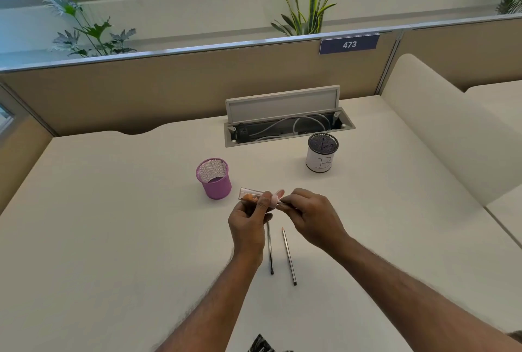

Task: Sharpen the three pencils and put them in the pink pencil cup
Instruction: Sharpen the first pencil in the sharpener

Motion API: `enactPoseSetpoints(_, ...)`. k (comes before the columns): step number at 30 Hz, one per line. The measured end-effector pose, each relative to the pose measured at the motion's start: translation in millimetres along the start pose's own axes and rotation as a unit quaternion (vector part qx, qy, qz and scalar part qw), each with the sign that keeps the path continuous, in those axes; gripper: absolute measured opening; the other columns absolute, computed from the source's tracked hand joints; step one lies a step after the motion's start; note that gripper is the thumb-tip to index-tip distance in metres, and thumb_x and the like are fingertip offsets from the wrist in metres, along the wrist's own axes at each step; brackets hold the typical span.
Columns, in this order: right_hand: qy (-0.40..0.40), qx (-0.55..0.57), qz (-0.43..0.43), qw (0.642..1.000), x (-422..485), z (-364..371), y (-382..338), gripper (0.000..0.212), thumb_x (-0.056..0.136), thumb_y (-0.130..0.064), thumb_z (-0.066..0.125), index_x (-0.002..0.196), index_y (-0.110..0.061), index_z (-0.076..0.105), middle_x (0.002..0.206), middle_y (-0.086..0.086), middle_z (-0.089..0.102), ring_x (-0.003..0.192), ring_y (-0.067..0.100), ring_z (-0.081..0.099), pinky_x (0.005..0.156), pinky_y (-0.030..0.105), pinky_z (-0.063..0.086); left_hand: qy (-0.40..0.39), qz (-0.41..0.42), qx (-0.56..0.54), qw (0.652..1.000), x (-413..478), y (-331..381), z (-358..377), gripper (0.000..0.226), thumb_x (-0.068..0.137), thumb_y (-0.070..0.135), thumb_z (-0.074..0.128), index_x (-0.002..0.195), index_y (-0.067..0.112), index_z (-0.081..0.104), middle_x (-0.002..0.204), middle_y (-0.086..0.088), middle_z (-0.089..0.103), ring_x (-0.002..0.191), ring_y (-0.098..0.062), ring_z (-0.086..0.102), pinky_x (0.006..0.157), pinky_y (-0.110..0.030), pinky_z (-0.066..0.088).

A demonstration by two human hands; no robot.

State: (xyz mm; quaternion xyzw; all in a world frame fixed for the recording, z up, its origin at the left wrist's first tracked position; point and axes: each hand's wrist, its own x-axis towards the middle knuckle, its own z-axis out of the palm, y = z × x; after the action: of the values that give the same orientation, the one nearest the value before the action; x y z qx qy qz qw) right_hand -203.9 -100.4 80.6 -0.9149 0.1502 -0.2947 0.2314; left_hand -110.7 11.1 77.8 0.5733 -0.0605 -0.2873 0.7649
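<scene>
1. While held above the desk (113, 210), the sharpener (250, 195) lies on its side in the left hand (248, 219). It has a clear barrel with orange-brown shavings inside and a pale pink end facing right. The hand's fingers and thumb are curled round the barrel.
2. Right hand (310, 216): fingertips pinch the held pencil (284, 204) close to the sharpener. Only a short dark stretch of the pencil shows, its tip at the pink end.
3. Left pencil (270, 250): dark, lying flat on the desk below the hands. Its far end is hidden beneath the left hand.
4. Right pencil (288, 255): lies just beside the left pencil and apart from it. Its pale pointed tip is directed away from the person.
5. Pink pencil cup (216, 182): mesh, upright on the desk, left of the sharpener and near it.
6. Black mesh cup (320, 156): upright, wrapped in white paper marked "B". It stands further back and to the right, well apart from the pink cup.
7. Cable tray (288, 128): recessed in the desk behind both cups, its lid raised and pale cables inside.
8. Number plate (349, 44): blue, reading "473", fixed to the top of the partition.
</scene>
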Motion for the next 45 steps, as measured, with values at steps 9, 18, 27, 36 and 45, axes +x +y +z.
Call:
enactPoseSetpoints(9,-0.046,0.106,0.043,0.992,12,-3,2,0.015,0.086,-0.021,0.068,0.081,-0.008,0.073,0.070,-0.001,0.065,0.063,0.013,0.058,0.058,0.028,0.047,-0.011,0.012,0.004,1.000,4,-3,-3,0.011,0.088,0.015,0.066,0.092,0.005,0.070,0.085,-0.005,0.075,0.081,-0.015,0.071,0.075,-0.028,0.055)
enactPoseSetpoints(18,-0.199,0.280,0.233,0.910,27,-21,-2,0.019,0.090,-0.017,0.068,0.076,-0.005,0.073,0.062,0.009,0.065,0.045,0.010,0.042,0.045,0.023,0.035,-0.090,0.016,-0.020,0.996,7,5,-8,0.021,0.082,0.019,0.065,0.097,0.005,0.071,0.093,-0.012,0.074,0.090,-0.023,0.071,0.082,-0.031,0.057)
enactPoseSetpoints(27,-0.328,0.438,0.396,0.737,32,-37,10,0.019,0.095,-0.017,0.058,0.089,-0.002,0.067,0.065,0.005,0.053,0.039,0.004,0.032,0.037,0.015,0.023,-0.151,-0.004,-0.030,0.988,11,5,-8,0.022,0.080,0.019,0.065,0.098,0.008,0.072,0.100,-0.014,0.073,0.098,-0.028,0.069,0.086,-0.035,0.057)
enactPoseSetpoints(36,-0.168,0.346,0.312,0.869,22,-17,0,0.020,0.078,-0.007,0.079,0.091,0.004,0.068,0.066,-0.006,0.069,0.055,0.017,0.061,0.054,0.028,0.052,-0.004,0.004,0.025,1.000,5,-2,-2,0.018,0.087,0.023,0.068,0.095,0.007,0.071,0.085,-0.003,0.076,0.084,-0.016,0.070,0.077,-0.031,0.054)
enactPoseSetpoints(45,0.012,0.063,0.017,0.998,5,5,2,0.009,0.087,-0.018,0.069,0.089,-0.009,0.072,0.073,0.000,0.060,0.062,0.014,0.054,0.055,0.032,0.047,0.046,-0.007,0.024,0.999,3,-2,4,0.019,0.086,0.028,0.070,0.094,0.010,0.069,0.087,-0.004,0.075,0.084,-0.018,0.070,0.073,-0.028,0.054)
